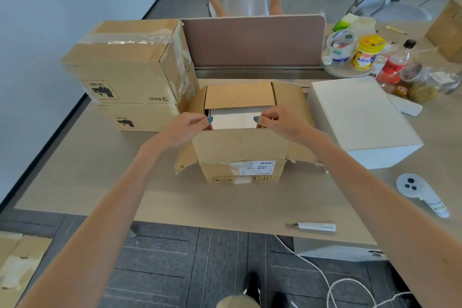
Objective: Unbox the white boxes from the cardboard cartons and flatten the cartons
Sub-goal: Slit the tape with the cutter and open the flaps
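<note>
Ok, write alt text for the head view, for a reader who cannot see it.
A person's left hand and right hand grip the white box inside an open carton on a table. An unpacked white box lies to its right, two stacked cartons to its left.

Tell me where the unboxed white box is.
Head view, right side: the unboxed white box lies on the table, just right of the open carton, with the snack jars behind it.
</note>
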A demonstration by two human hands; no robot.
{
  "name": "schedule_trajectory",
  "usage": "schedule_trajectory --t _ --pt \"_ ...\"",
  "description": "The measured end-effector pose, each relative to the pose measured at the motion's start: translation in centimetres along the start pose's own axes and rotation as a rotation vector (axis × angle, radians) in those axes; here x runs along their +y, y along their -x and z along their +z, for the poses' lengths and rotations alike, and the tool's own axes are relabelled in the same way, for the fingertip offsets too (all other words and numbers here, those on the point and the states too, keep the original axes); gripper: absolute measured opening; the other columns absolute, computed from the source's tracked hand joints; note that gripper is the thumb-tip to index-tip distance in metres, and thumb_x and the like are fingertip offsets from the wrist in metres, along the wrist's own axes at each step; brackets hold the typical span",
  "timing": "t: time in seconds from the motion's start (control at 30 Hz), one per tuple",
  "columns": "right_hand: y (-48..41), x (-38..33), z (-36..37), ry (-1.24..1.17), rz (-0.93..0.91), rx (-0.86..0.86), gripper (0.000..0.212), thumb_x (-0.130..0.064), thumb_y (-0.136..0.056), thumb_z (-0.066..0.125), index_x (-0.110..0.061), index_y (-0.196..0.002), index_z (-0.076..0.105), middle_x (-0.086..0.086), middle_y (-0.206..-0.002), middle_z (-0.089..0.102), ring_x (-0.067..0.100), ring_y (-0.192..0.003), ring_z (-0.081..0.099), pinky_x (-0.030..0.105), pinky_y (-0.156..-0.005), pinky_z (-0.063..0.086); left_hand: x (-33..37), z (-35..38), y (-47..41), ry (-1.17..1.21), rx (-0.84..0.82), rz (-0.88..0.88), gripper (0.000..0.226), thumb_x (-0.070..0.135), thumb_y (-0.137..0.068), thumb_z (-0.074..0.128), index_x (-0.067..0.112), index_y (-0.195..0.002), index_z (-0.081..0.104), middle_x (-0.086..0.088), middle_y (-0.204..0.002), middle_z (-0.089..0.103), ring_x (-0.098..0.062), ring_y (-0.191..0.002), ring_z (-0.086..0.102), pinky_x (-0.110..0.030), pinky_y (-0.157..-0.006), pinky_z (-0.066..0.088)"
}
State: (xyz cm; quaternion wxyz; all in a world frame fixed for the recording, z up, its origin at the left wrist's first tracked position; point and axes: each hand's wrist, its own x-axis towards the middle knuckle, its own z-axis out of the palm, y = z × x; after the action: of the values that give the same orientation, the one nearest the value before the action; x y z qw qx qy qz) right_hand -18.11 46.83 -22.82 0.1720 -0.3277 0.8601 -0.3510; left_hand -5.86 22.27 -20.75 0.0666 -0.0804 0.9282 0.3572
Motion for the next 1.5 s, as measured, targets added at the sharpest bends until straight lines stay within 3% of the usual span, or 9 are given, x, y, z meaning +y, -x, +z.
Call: schedule_trajectory --t 0.17,0.3,0.47,0.57,0.7,0.83,0.97,1.1,1.5 --pt "1.4 -0.7 0.0 0.087 0.069 -0.326 0.016 -0.029 -0.09 0.064 -0.015 -0.092 0.071 -0.002 -0.083 0.068 0.011 -0.072 0.059 0.02 -0.063 0.044 -0.8 0.8 1.2 0.125 -0.244 -0.096 0.019 0.025 -0.093 0.067 0.02 -0.111 0.068 0.006 -0.105 0.071 -0.013 -0.102 0.065 -0.027 -0.088 0.048" --pt "1.9 0.9 1.8 0.152 0.114 -0.333 0.031 -0.037 -0.081 0.074 -0.025 -0.107 0.063 -0.005 -0.105 0.062 0.014 -0.097 0.058 0.029 -0.08 0.048 -2.3 3.1 1.4 -0.057 -0.219 -0.069 0.048 0.02 -0.091 0.071 0.027 -0.135 0.055 0.008 -0.143 0.047 -0.011 -0.135 0.037 -0.024 -0.108 0.026" --pt "3.0 2.9 3.6 0.359 0.045 -0.286 0.087 -0.049 -0.075 0.075 -0.027 -0.147 0.031 -0.004 -0.152 0.025 0.017 -0.142 0.019 0.038 -0.114 0.024 -4.6 5.7 1.1 -0.246 -0.22 -0.137 0.087 0.035 -0.08 0.08 0.047 -0.149 0.028 0.009 -0.165 0.004 -0.024 -0.151 -0.002 -0.051 -0.119 0.003" --pt "3.3 4.3 4.9 0.479 0.022 -0.247 0.107 -0.057 -0.074 0.073 -0.027 -0.154 0.008 -0.004 -0.161 -0.002 0.016 -0.148 -0.006 0.04 -0.118 0.008 -4.7 7.3 1.0 -0.351 -0.187 -0.121 0.106 0.041 -0.075 0.083 0.048 -0.154 0.011 0.009 -0.165 -0.014 -0.021 -0.15 -0.018 -0.052 -0.119 -0.004" --pt "3.3 6.4 6.9 0.587 0.007 -0.212 0.109 -0.066 -0.077 0.062 -0.029 -0.154 -0.007 -0.003 -0.16 -0.018 0.016 -0.146 -0.019 0.04 -0.12 -0.003 -6.1 9.4 0.3 -0.48 -0.114 -0.091 0.117 0.052 -0.073 0.081 0.048 -0.154 -0.004 0.007 -0.161 -0.027 -0.022 -0.146 -0.031 -0.046 -0.119 -0.011" --pt "3.7 8.1 8.1 0.705 -0.057 -0.089 0.096 -0.067 -0.085 0.049 -0.029 -0.154 -0.006 -0.001 -0.161 -0.013 0.019 -0.148 -0.013 0.037 -0.12 -0.005 -7.0 10.9 0.1 -0.57 -0.052 -0.073 0.109 0.059 -0.08 0.071 0.044 -0.154 -0.007 0.002 -0.163 -0.023 -0.026 -0.147 -0.029 -0.049 -0.122 -0.004" --pt "3.7 9.3 9.6 0.781 -0.132 0.087 0.089 -0.058 -0.082 0.06 -0.021 -0.153 0.022 0.007 -0.16 0.019 0.027 -0.147 0.017 0.042 -0.119 0.014 -7.9 12.3 0.4 -0.618 0.134 0.016 0.094 0.052 -0.085 0.069 0.037 -0.157 0.01 -0.006 -0.167 -0.001 -0.035 -0.151 -0.012 -0.054 -0.119 0.014" --pt "3.5 9.7 10.6 0.791 -0.154 0.209 0.083 -0.048 -0.08 0.068 -0.018 -0.15 0.032 0.009 -0.155 0.032 0.03 -0.142 0.03 0.044 -0.117 0.023 -8.5 13.2 0.1 -0.61 0.22 0.047 0.086 0.035 -0.084 0.072 0.033 -0.155 0.024 -0.01 -0.165 0.014 -0.039 -0.151 -0.001 -0.058 -0.116 0.023" --pt "5.0 7.6 8.8 0.71 -0.18 0.007 0.074 -0.053 -0.093 0.05 -0.022 -0.153 0.02 0.0 -0.161 0.011 0.02 -0.149 0.006 0.038 -0.121 0.002 -7.3 11.7 2.3 -0.718 0.082 0.072 0.082 0.056 -0.09 0.058 0.034 -0.156 0.016 -0.002 -0.166 0.007 -0.03 -0.152 -0.002 -0.059 -0.119 0.014"
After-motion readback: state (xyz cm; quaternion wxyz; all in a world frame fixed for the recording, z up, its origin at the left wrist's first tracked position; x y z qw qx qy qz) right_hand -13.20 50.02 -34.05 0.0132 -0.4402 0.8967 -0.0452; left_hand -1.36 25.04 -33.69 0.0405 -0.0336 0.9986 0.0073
